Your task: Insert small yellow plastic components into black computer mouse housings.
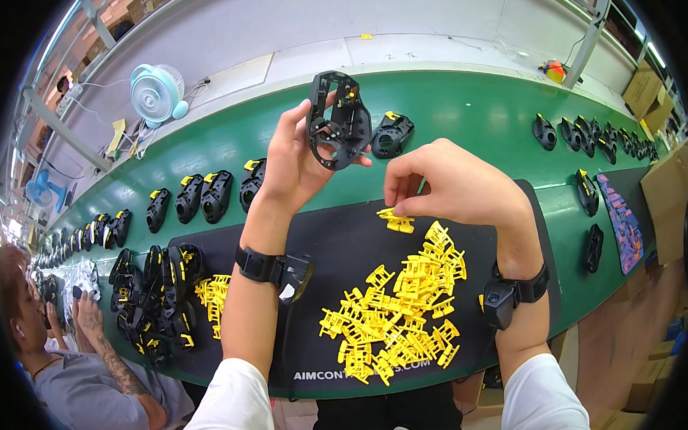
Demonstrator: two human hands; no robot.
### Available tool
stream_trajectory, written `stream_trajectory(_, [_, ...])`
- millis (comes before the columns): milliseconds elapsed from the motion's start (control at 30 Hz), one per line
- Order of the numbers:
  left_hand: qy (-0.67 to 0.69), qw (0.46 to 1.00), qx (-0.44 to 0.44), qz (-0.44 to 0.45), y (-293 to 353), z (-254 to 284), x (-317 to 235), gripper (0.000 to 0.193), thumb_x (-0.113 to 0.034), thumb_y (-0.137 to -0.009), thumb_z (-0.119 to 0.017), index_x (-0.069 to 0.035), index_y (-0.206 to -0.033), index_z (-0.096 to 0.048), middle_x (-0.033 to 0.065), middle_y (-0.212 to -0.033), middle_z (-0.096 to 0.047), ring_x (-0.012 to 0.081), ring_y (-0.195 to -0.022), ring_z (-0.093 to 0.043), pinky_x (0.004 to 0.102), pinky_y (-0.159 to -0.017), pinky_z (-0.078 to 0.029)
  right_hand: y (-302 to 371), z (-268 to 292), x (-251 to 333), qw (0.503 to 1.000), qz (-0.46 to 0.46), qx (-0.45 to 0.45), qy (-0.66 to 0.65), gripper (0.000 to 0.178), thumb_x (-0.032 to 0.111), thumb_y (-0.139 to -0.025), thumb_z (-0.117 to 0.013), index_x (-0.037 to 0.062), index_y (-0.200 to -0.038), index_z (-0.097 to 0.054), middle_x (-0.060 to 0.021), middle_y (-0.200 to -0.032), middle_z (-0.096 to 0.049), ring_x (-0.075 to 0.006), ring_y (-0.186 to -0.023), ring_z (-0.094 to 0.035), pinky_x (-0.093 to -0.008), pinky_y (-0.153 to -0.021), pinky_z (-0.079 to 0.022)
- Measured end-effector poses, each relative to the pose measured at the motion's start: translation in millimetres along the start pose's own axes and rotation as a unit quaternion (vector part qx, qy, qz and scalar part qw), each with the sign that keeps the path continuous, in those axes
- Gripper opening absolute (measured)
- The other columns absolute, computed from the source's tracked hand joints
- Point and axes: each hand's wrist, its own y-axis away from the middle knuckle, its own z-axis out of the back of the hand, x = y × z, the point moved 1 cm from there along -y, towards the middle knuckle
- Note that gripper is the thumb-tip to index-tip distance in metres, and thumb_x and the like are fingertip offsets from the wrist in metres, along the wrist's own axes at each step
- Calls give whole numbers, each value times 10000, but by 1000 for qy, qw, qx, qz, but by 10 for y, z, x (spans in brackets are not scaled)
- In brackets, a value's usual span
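Observation:
My left hand [292, 149] is raised over the bench, its fingers wrapped round a black plastic shell [338, 124] that looks like a computer-mouse housing. The shell's hollow inside faces me, with a small yellow part near its top. Right of it, my right hand [447, 181] is bent down, thumb and fingers pinched at a small yellow plastic clip [393, 215]. Another yellow clip seems to lie just beneath the fingertips. Below that hand, a loose pile of yellow clips [393, 315] spreads over a black mat [310, 320].
Another black shell [392, 135] sits behind my left hand. Rows of shells [214, 195] line the green bench [454, 113] leftward, with a heap [156, 292] near a co-worker [88, 380]. More shells [589, 136] stand far right. A fan [157, 95] is at the back left.

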Motion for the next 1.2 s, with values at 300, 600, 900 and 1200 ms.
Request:
stream_trajectory(300, [57,998,25,8,57,-51,-50,697,-402,-979,-401,3,-1546,-373,191,-1261,-660,327,-1057,-683,531,-926,-555,61,104,1,992,71,-59,-92,125,-3,-905,-672,-28,-1022,-708,-90,-977,-692,-167,-890,-688,-291,-800,-598])
stream_trajectory(600, [43,980,185,55,112,-132,-192,847,-481,-901,-422,66,-1538,-312,272,-1224,-632,498,-1080,-650,644,-914,-555,104,248,-30,953,74,-240,-172,162,45,-913,-666,-62,-1025,-711,-72,-883,-723,-136,-819,-694,-285,-794,-552])
stream_trajectory(900, [16,987,140,78,176,-293,-247,999,-521,-836,-525,79,-1566,-200,376,-1396,-505,621,-1091,-607,620,-844,-600,87,201,0,968,63,-173,-171,156,46,-909,-676,-52,-1028,-701,-66,-893,-717,-125,-819,-679,-286,-788,-554])
stream_trajectory(1200, [-135,944,156,259,309,7,-242,881,-414,-817,-635,62,-1504,-354,232,-1165,-649,356,-1030,-691,555,-880,-597,66,222,-64,942,40,-257,-211,218,45,-921,-643,-13,-1126,-694,-46,-864,-710,-113,-784,-676,-255,-737,-544])
